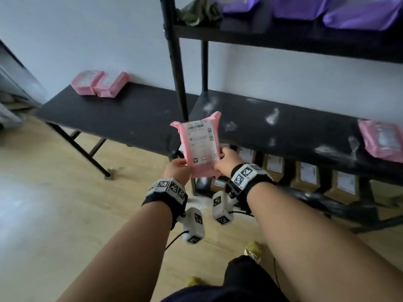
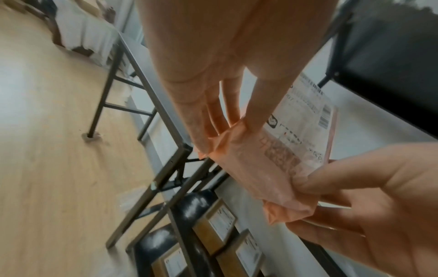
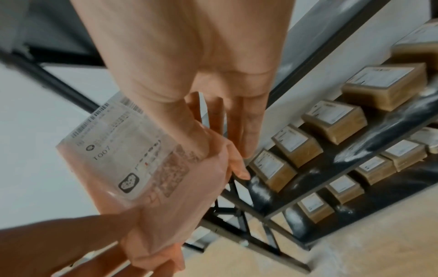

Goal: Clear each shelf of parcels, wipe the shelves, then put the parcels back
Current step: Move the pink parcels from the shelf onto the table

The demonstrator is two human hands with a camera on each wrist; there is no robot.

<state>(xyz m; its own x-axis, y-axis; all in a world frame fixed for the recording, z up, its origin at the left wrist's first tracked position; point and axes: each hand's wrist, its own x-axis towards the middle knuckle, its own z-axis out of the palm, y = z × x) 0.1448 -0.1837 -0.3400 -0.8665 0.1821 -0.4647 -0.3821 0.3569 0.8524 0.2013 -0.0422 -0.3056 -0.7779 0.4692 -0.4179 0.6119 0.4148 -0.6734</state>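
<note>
On the far left, two pink parcels [image 1: 101, 83] lie side by side against the wall on a low black table [image 1: 122, 118]; only the head view shows them. The left wrist view instead shows this table's folding legs and the wooden floor [image 2: 47, 150] under it.

In the middle, the pink parcel [image 1: 201, 147] is held up in the air, label toward the person, in front of the shelf post [image 1: 177, 68], between the table and the middle shelf [image 1: 294, 131]. The left hand [image 1: 177, 168] pinches its lower left corner, thumb on the label side and fingers [image 2: 213, 110] behind the wrapping. The right hand [image 1: 227, 162] grips the lower right edge; the right wrist view shows the thumb pressed on the label and the fingers [image 3: 249, 131] reaching behind.

To the right, the head view shows white smears on the middle shelf and another pink parcel [image 1: 382, 139] at its right end. Above, purple parcels [image 1: 327, 9] and a dark green cloth [image 1: 199, 10] sit on the upper shelf [image 1: 283, 38]. Rows of brown boxes [image 3: 331, 118] fill the lower shelves, seen most clearly from the right wrist.
</note>
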